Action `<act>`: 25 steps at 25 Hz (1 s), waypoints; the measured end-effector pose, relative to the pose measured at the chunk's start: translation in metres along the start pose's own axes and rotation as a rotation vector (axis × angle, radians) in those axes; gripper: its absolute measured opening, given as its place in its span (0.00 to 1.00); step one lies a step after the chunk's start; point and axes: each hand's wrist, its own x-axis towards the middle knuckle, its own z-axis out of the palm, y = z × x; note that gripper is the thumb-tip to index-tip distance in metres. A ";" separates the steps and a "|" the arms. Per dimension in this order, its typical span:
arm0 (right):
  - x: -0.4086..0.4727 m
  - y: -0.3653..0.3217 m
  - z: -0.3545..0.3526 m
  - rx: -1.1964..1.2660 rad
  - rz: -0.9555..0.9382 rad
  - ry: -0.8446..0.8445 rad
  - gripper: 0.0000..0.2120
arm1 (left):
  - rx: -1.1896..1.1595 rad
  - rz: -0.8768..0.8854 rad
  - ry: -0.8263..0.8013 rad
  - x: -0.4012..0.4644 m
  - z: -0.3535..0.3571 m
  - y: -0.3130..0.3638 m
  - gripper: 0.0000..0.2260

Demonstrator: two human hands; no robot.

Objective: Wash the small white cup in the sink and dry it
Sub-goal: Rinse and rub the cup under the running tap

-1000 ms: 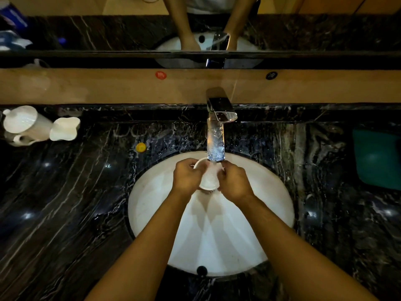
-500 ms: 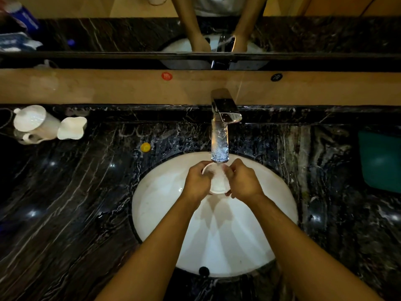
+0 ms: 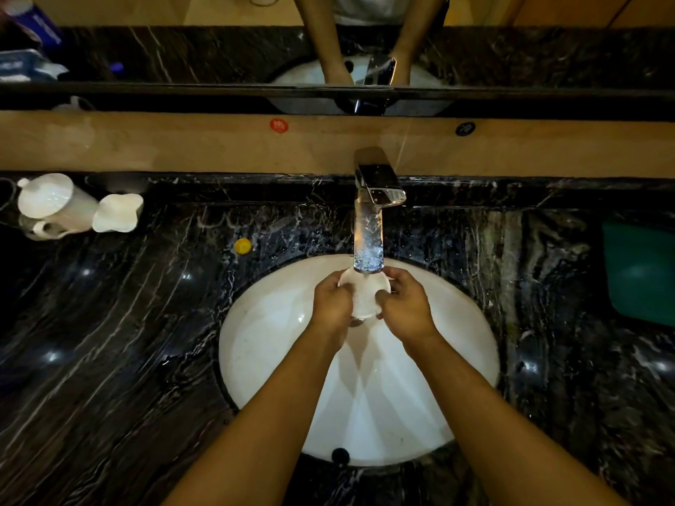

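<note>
The small white cup is held over the white oval sink, right under the water stream that runs from the chrome faucet. My left hand grips the cup's left side and my right hand grips its right side. The water falls onto the cup's far rim. Fingers cover much of the cup's sides.
On the black marble counter, a white jug and a white lid lie at the far left. A small yellow cap sits left of the faucet. A teal cloth lies at the right edge. A mirror runs behind.
The cup has turned a little between my hands under the stream, showing more of its round face. Both hands stay at the same spot over the basin.
</note>
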 end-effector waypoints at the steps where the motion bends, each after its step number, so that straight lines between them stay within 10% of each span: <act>1: 0.001 0.001 0.001 0.013 0.008 0.038 0.20 | -0.042 -0.026 -0.020 -0.002 0.001 0.000 0.17; 14: 0.008 0.005 0.005 -0.151 -0.003 0.092 0.08 | 0.094 0.119 0.089 -0.011 -0.001 0.003 0.09; 19: 0.009 -0.012 0.010 -0.285 0.011 -0.020 0.11 | 0.125 0.139 -0.067 -0.010 -0.018 0.000 0.26; 25: -0.006 -0.013 0.014 -0.021 0.058 -0.246 0.23 | 0.149 0.215 0.160 0.011 -0.024 -0.014 0.15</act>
